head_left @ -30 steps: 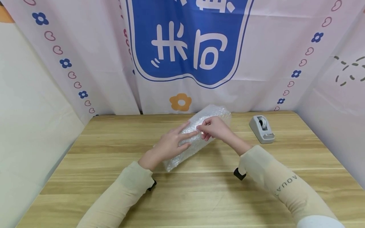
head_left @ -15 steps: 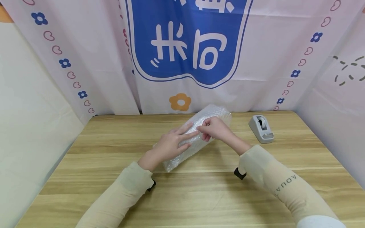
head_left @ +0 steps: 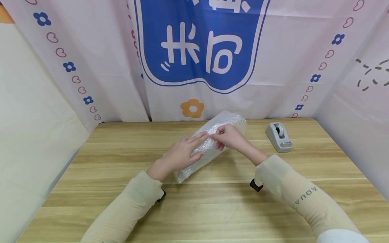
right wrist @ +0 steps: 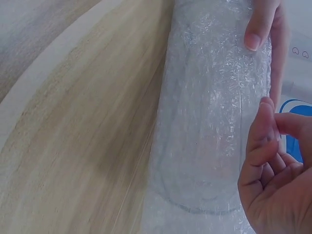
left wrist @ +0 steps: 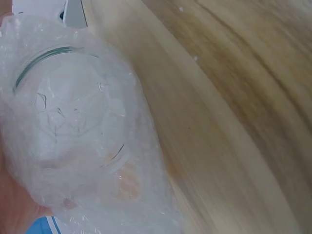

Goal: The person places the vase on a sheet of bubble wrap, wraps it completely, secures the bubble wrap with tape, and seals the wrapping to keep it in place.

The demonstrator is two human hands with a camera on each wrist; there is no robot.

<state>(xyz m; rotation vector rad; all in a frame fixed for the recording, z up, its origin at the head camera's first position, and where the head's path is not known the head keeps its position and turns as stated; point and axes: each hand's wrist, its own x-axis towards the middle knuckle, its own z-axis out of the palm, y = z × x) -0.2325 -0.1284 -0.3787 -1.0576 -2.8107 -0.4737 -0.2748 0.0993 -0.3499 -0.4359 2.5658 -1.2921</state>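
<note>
A bubble-wrapped bundle point(head_left: 229, 118) lies slantwise on the wooden table. Through the plastic in the left wrist view shows a clear glass vessel point(left wrist: 73, 112) with a round rim and faceted pattern. My left hand point(head_left: 180, 152) rests along the bundle's left side, fingers straight and close together, its thumb on top nearer me. With thumb and index finger, my right hand point(head_left: 228, 136) pinches at the bubble wrap point(right wrist: 209, 122), right by the left fingertips; its other fingers are curled. Whether a thin strip also sits in that pinch I cannot tell.
A grey tape dispenser point(head_left: 279, 136) with a roll in it stands at the table's back right. Behind the table point(head_left: 200, 212) hangs a white cloth point(head_left: 273, 67) with a blue printed panel. Pale walls flank both sides.
The spread fingers of my left hand have drawn together and shifted up to the right hand's fingertips. My right hand and the bundle stay nearly still.
</note>
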